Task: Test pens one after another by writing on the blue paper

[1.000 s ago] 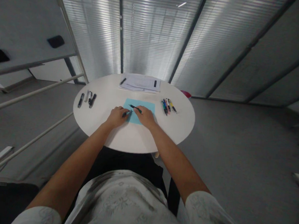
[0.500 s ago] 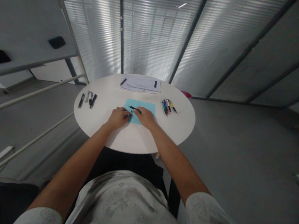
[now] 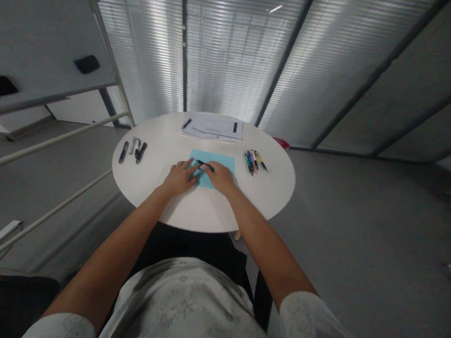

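Observation:
A sheet of light blue paper [image 3: 225, 161] lies near the middle of the round white table. My right hand [image 3: 221, 178] rests on it, closed around a dark green pen [image 3: 205, 164] that points to the left. At the paper's left edge is my left hand [image 3: 179, 178], fingers spread, with fingertips close to the pen's tip. A small dark patch shows below its index finger; I cannot tell what it is.
Several dark and white pens [image 3: 136, 149] lie on the left of the white table [image 3: 201, 217], and several coloured pens [image 3: 254, 162] on the right. Behind the blue sheet sits a stack of papers [image 3: 213, 126] with a black pen [image 3: 187, 123]. A whiteboard frame [image 3: 103, 32] stands at left.
My left hand's fingers have spread out, reaching further up toward the pen tip. My right hand keeps its hold on the pen in nearly the same place.

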Motion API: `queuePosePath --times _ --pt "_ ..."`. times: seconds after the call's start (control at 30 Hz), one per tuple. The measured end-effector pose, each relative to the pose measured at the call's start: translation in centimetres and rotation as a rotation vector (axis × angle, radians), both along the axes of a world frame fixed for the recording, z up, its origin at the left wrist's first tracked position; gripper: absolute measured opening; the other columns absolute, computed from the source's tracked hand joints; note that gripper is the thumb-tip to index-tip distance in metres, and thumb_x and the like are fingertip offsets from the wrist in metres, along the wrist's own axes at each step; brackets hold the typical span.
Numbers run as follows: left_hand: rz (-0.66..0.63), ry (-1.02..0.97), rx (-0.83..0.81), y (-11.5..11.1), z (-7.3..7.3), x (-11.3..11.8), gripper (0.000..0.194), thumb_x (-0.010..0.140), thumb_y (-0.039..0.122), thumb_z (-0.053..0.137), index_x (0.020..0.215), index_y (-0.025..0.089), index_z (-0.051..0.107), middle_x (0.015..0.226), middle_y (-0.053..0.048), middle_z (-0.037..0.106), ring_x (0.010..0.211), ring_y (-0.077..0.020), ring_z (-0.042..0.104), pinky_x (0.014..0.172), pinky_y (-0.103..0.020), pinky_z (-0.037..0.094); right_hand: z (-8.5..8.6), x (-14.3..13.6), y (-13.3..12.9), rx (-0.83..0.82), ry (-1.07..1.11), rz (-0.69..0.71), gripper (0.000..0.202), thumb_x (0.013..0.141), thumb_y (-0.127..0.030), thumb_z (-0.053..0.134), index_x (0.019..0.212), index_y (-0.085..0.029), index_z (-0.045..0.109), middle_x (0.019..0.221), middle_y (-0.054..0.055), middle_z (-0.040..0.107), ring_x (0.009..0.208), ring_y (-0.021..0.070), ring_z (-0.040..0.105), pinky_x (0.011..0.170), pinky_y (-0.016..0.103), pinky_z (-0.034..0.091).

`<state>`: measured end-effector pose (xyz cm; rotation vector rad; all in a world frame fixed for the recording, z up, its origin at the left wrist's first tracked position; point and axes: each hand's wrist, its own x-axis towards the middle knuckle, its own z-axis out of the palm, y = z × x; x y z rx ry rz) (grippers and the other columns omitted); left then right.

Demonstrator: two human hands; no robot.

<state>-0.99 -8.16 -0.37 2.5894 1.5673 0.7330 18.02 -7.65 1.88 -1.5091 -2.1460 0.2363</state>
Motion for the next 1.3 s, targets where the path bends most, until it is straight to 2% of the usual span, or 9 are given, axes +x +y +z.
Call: queuePosePath --times 0.13,0.23,0.53,0.67,0.77,0.9,1.03,1.17,1.3 --pt "-0.063 -0.023 -0.046 0.1 0.1 0.1 0.049 0.087 0.033 0.051 0.135 0.030 0.054 0.139 -0.009 0.054 0.128 -0.0319 0.045 0.105 -0.052 0.032 -0.1 0.1 0.1 0.020 -0.003 0.003 0.038 0.098 -0.049 0.036 0.109 -0.025 0.063 0.107 0.003 0.069 0.101 0.0176 0.060 0.084 0.028 0.040" --pt "-0.078 -0.053 -0.043 0.1 0.0 0.0 0.048 0.085 0.031 0.052 0.132 0.030 0.056 0.135 -0.008 0.058 0.125 -0.0313 0.048 0.103 -0.051 0.033 -0.1 0.1 0.1 0.022 -0.012 -0.004 0.039 0.098 -0.050 0.035 0.109 -0.026 0.063 0.106 0.003 0.069 0.101 0.0182 0.060 0.084 0.029 0.039" --pt "-0.011 -0.133 -0.014 0.3 0.3 0.0 0.028 0.082 0.026 0.055 0.106 0.025 0.069 0.104 -0.010 0.071 0.106 -0.0298 0.057 0.095 -0.048 0.040 -0.3 0.1 0.3 0.025 -0.017 0.007 0.040 0.098 -0.050 0.034 0.108 -0.025 0.064 0.105 0.004 0.068 0.098 0.0182 0.060 0.080 0.028 0.039" --pt "0.009 -0.198 -0.016 0.4 0.4 -0.1 0.020 0.080 0.024 0.057 0.095 0.025 0.071 0.097 -0.008 0.072 0.100 -0.0290 0.058 0.093 -0.047 0.040 -0.2 0.2 0.3 0.022 -0.023 0.010 0.040 0.098 -0.050 0.034 0.108 -0.025 0.063 0.104 0.003 0.069 0.095 0.0176 0.061 0.079 0.027 0.040" --pt "0.019 -0.321 -0.029 0.6 0.4 -0.3 0.019 0.080 0.025 0.058 0.094 0.024 0.071 0.093 -0.008 0.072 0.092 -0.0258 0.059 0.090 -0.042 0.043 0.0 0.1 0.1 0.004 -0.053 0.001 0.041 0.098 -0.050 0.033 0.109 -0.025 0.064 0.104 0.004 0.069 0.098 0.0182 0.061 0.081 0.028 0.040" --pt "0.112 -0.568 -0.075 1.2 0.2 -0.9 0.030 0.080 0.035 0.059 0.104 0.020 0.069 0.091 -0.007 0.070 0.075 -0.0188 0.058 0.074 -0.031 0.046 0.1 0.0 0.1 -0.008 -0.082 0.005 0.040 0.099 -0.049 0.034 0.109 -0.025 0.064 0.105 0.004 0.069 0.101 0.0190 0.060 0.083 0.029 0.039" --pt "0.153 -0.711 -0.123 1.4 0.0 -1.2 0.028 0.080 0.042 0.057 0.088 0.018 0.068 0.077 -0.003 0.066 0.064 -0.0144 0.052 0.061 -0.027 0.041 0.1 -0.1 0.0 -0.014 -0.120 0.019 0.040 0.098 -0.050 0.035 0.108 -0.026 0.065 0.105 0.004 0.069 0.100 0.0200 0.060 0.083 0.030 0.037" --pt "0.146 -0.786 -0.149 1.2 0.3 -1.0 0.024 0.080 0.042 0.058 0.082 0.018 0.064 0.067 -0.001 0.060 0.062 -0.0134 0.052 0.060 -0.026 0.040 0.2 -0.1 -0.3 -0.003 -0.164 0.027 0.040 0.098 -0.051 0.036 0.109 -0.026 0.066 0.105 0.005 0.069 0.100 0.0213 0.059 0.082 0.032 0.036" --pt "0.081 -0.854 -0.185 0.8 0.7 -0.8 0.022 0.078 0.039 0.060 0.083 0.018 0.062 0.072 -0.003 0.065 0.067 -0.0145 0.057 0.066 -0.028 0.044 0.3 -0.2 -0.4 0.019 -0.185 0.039 0.041 0.098 -0.051 0.035 0.108 -0.026 0.066 0.103 0.005 0.069 0.098 0.0218 0.059 0.082 0.033 0.034"
